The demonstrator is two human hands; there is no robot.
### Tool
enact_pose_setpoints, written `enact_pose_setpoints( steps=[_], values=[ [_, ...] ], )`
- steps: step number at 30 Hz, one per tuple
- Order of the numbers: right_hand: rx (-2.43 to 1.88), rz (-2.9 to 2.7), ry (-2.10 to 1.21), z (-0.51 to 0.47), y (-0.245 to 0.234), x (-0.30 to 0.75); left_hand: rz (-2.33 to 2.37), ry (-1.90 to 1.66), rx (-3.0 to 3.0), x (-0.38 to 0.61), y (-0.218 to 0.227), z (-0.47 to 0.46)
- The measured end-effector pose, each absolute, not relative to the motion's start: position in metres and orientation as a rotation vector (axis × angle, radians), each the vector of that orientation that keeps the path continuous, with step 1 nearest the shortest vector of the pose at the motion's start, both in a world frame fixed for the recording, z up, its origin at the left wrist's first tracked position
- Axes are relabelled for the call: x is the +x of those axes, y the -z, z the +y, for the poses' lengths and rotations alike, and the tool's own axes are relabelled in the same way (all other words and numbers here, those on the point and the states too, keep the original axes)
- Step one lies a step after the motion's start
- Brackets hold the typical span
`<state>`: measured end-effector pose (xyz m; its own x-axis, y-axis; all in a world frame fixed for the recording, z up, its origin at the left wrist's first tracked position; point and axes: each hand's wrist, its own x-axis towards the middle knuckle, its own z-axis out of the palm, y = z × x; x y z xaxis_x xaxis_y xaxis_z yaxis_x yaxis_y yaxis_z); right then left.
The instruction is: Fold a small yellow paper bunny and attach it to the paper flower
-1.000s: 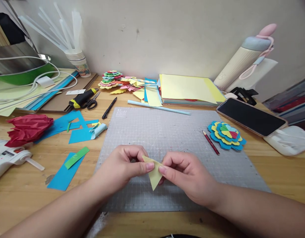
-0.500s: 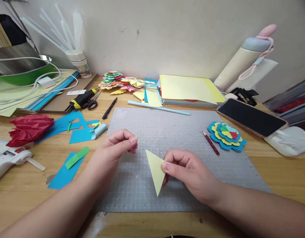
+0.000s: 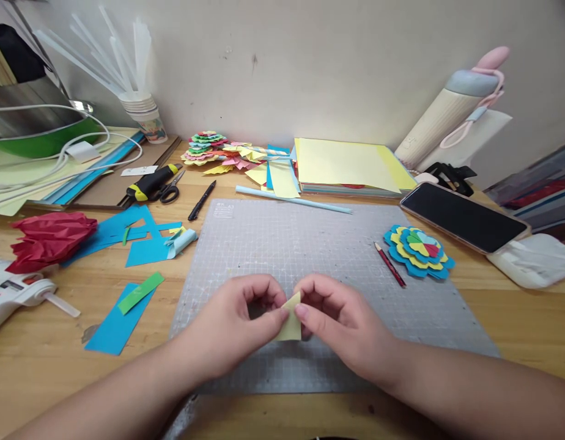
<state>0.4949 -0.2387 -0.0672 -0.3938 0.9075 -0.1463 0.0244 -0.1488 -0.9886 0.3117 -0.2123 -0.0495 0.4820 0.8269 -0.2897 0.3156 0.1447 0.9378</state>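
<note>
Both of my hands meet over the near middle of a grey cutting mat [image 3: 310, 244]. Between them is a small folded piece of pale yellow paper [image 3: 290, 324]. My left hand [image 3: 236, 321] pinches its left side with thumb and forefinger. My right hand [image 3: 340, 321] pinches its right side the same way. Most of the paper is hidden by my fingers; only a small folded flap shows.
On the mat's right lie a red pencil [image 3: 389, 264] and a layered paper flower [image 3: 419, 249], with a phone [image 3: 463, 216] behind. Blue paper scraps [image 3: 126, 244], a glue gun [image 3: 16, 290], scissors [image 3: 167, 190], a pen [image 3: 202, 200] lie left. A yellow paper stack [image 3: 351, 165] sits behind.
My left hand had let go and drawn left, leaving the yellow triangle in my right hand. Now it has come back, and both hands pinch the paper, which looks smaller and more folded.
</note>
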Motion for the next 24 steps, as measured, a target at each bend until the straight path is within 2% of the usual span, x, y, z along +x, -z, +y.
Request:
enact_pose_setpoints(
  steps=[13, 24],
  values=[
    [-1.164, -1.810, -1.272, -0.2403, 0.0673, 0.4948, 1.087, -0.471, 1.811, 0.3140, 0.0508, -0.2188],
    [-1.071, -1.411, -1.251, -0.2397, 0.0627, 0.4972, 1.177, -0.562, 1.818, 0.3102, 0.0438, -0.2152]
  ],
)
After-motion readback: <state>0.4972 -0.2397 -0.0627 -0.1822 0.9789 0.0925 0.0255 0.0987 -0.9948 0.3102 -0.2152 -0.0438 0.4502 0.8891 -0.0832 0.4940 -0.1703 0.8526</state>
